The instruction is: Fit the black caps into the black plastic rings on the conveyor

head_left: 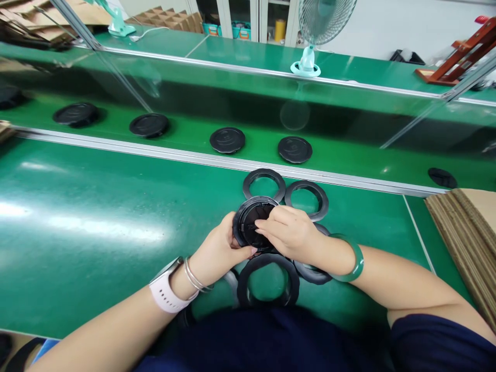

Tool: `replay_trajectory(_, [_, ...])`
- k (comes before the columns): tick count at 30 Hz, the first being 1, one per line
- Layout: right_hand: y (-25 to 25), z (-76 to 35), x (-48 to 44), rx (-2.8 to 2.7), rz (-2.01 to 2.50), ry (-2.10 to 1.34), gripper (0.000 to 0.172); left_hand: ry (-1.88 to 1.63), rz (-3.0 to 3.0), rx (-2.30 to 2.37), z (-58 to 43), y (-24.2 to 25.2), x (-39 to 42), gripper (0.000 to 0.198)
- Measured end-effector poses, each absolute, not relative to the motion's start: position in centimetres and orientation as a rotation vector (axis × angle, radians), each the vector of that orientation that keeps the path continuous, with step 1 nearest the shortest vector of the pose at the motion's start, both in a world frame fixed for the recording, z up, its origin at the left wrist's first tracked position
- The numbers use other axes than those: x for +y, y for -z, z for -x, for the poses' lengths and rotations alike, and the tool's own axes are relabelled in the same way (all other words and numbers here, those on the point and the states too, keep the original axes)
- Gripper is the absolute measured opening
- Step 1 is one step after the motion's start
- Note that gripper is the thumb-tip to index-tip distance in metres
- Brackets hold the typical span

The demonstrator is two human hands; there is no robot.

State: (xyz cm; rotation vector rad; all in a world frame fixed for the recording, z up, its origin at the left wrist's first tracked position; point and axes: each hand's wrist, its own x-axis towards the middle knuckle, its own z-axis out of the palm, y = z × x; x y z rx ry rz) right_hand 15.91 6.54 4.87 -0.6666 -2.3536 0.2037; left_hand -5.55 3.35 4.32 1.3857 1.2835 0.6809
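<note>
My left hand (220, 247) is wrapped around the rim of a round black plastic part (240, 227), with the thumb along its near edge. A dark disc (248, 216) sits inside that rim. The fingers of my right hand (290, 231) are closed in a pinch at the middle of the disc; whatever small piece they grip there is hidden. Black rings lie on the green bench around my hands: one ring (248, 181) beyond them, another ring (321, 201) to its right, and a larger ring (244, 281) nearest my body. More rings are partly covered by my forearms.
Behind a metal rail (186, 158), a green conveyor belt (186, 134) carries several round black lids (227, 140). Stacked cardboard (457, 243) stands at the right edge. A fan (306, 64) and a brown wooden stand (457, 57) are on the far bench, beyond a clear panel.
</note>
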Motion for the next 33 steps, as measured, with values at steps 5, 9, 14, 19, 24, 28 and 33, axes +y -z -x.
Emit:
replay_trajectory(5, [-5.7,-15.6,6.2,-2.377,0.725,-0.208,0.041,-0.656,-1.329,1.245,5.6,-4.6,3.2,0.053])
replay_trajectory(9, [-6.4,-15.7,6.1,-2.436,0.754,-0.217,0.036,-0.67,-1.357,1.242,5.5,-5.0,3.1,0.047])
replay_trajectory(14, [-6.5,-15.8,6.0,-2.552,0.83,-0.212,0.017,-0.677,-1.38,1.259,5.4,-5.1,3.1,0.044])
replay_trajectory(19, [-5.8,-15.5,5.8,-2.537,0.801,-0.192,0.02,-0.679,-1.388,1.277,5.4,-5.1,3.1,0.043])
replay_trajectory(24, [-6.1,-15.0,5.5,-2.58,0.814,-0.1,0.034,-0.691,-1.33,1.236,5.3,-5.3,3.1,0.045])
replay_trajectory(28, [-6.5,-14.9,5.4,-2.664,0.84,-0.08,0.037,-0.72,-1.368,1.215,5.2,-5.3,2.8,0.046])
replay_trajectory(33, [-7.1,-15.2,5.7,-2.565,0.803,-0.076,0.033,-0.758,-1.326,1.206,5.3,-5.1,2.6,0.049])
